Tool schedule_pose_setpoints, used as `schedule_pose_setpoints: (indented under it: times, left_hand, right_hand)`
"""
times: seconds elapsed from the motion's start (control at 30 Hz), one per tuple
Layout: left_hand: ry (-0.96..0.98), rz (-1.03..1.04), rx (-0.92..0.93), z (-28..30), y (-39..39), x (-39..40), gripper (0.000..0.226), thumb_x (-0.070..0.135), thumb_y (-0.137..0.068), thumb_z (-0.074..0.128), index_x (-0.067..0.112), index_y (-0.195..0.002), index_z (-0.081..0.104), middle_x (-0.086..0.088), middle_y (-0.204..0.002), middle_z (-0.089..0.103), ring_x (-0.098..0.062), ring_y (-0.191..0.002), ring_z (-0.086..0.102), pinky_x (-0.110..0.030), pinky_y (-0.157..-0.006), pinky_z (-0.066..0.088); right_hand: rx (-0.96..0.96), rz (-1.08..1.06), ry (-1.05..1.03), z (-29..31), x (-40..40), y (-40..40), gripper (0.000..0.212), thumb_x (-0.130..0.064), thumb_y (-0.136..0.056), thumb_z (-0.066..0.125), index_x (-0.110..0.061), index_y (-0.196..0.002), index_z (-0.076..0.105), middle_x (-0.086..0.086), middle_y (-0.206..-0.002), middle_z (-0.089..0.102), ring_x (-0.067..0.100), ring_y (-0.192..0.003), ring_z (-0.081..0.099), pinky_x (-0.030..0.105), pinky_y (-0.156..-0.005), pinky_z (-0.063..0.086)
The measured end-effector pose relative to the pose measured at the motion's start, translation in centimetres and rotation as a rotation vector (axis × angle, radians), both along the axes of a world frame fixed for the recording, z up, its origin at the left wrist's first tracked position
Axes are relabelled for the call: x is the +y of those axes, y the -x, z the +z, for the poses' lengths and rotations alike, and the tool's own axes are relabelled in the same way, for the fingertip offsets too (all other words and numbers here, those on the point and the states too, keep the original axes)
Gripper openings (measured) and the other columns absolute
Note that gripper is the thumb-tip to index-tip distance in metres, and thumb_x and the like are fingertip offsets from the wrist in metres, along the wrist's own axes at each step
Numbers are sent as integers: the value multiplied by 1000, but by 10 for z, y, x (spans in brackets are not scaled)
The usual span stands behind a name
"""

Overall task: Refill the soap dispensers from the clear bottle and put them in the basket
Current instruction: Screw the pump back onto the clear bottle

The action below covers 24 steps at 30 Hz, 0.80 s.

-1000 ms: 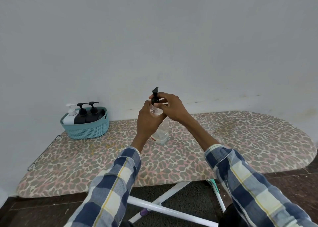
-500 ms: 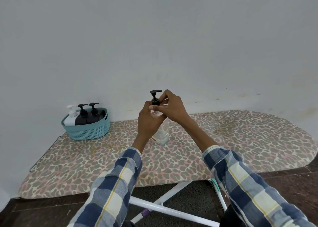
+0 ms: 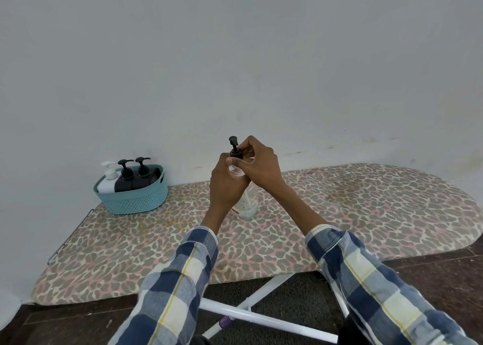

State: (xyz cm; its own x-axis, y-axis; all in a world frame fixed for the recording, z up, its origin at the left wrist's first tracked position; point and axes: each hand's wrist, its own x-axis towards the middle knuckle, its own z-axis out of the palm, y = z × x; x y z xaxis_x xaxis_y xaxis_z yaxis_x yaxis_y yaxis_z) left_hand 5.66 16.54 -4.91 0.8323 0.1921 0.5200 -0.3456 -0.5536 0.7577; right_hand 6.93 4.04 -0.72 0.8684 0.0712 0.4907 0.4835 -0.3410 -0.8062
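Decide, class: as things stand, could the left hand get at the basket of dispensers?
Probably not at once: the left hand grips the clear bottle. The board between it and the basket lies bare, so once it lets go, the way looks free.

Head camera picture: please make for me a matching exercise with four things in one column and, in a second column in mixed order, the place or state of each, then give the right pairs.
Things:
1. white dispenser
2. clear bottle
3. black pump
4. basket

Places or states:
A. pinched by the right hand, on top of the clear bottle
B. stands on the ironing board near its left end, by the wall
C. gripped by the left hand, bottom on the board
D. leftmost of three dispensers in the basket

Right pairs: 1-D, 2-C, 3-A, 4-B.
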Motion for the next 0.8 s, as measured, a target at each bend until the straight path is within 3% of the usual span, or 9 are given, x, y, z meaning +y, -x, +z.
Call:
schedule_pose_setpoints:
  times: [0.13, 0.23, 0.3, 0.37, 0.47, 0.57, 0.63, 0.7, 0.8]
  left_hand:
    - [11, 21, -10, 0, 1, 3, 56, 51, -81, 79, 26, -126, 58, 14, -112, 72, -8, -101, 71, -32, -80, 57]
    - [21, -2, -19, 1, 1, 1, 67, 63, -77, 77, 27, -131, 58, 13, -121, 75, -11, -110, 71, -31, -85, 56]
    - [14, -5, -22, 2, 1, -2, 68, 65, -76, 78, 27, -129, 58, 13, -120, 74, -11, -109, 71, -30, -84, 55]
    - [-1, -2, -16, 2, 0, -4, 63, 61, -76, 79, 27, -125, 57, 13, -113, 74, -11, -100, 72, -36, -79, 59]
    - [-4, -1, -16, 0, -2, -4, 56, 53, -78, 79, 25, -122, 58, 13, -107, 73, -10, -94, 72, -44, -76, 62]
    - [23, 12, -15, 2, 1, -1, 70, 65, -74, 77, 25, -129, 59, 11, -118, 74, -12, -107, 72, -37, -85, 59]
    - [36, 10, -21, 2, 2, -1, 73, 68, -73, 77, 26, -130, 58, 10, -120, 75, -12, -110, 71, -35, -87, 57]
    - [16, 5, -22, 2, 3, -2, 68, 62, -75, 77, 25, -128, 58, 11, -116, 75, -11, -104, 71, -37, -84, 59]
    - [-8, -2, -34, 0, 2, -3, 57, 51, -80, 79, 24, -125, 58, 11, -109, 72, -10, -96, 72, -46, -79, 62]
  right_hand:
    - [25, 85, 24, 5, -3, 0, 31, -44, -84, 86, -30, -106, 69, -17, -101, 77, -1, -99, 71, 29, -96, 57]
    - [53, 181, 60, 7, -12, -1, 32, -28, -93, 75, -32, -125, 72, -18, -113, 77, 0, -108, 72, 35, -106, 54]
    - [59, 201, 45, 6, -16, -3, 31, -19, -93, 73, -26, -124, 74, -17, -115, 78, 1, -110, 72, 38, -109, 53]
    - [60, 165, 12, 4, -17, -5, 27, -23, -88, 82, -25, -113, 72, -16, -107, 80, 1, -104, 73, 37, -105, 56]
    - [54, 115, -6, 3, -15, -3, 38, -36, -81, 90, -27, -108, 66, -16, -103, 78, -1, -100, 72, 30, -97, 57]
    - [80, 175, 22, 8, -12, -2, 33, -35, -89, 78, -33, -121, 68, -17, -108, 78, 1, -106, 72, 34, -103, 54]
    - [70, 187, 38, 8, -12, -1, 29, -28, -91, 73, -32, -120, 73, -18, -111, 78, 2, -107, 73, 36, -107, 53]
    - [62, 147, 10, 4, -11, -2, 23, -28, -89, 79, -29, -111, 74, -16, -106, 79, 0, -103, 73, 31, -101, 55]
    - [57, 79, -32, 1, -10, -1, 33, -37, -81, 89, -28, -104, 67, -14, -100, 78, -4, -94, 71, 21, -88, 54]
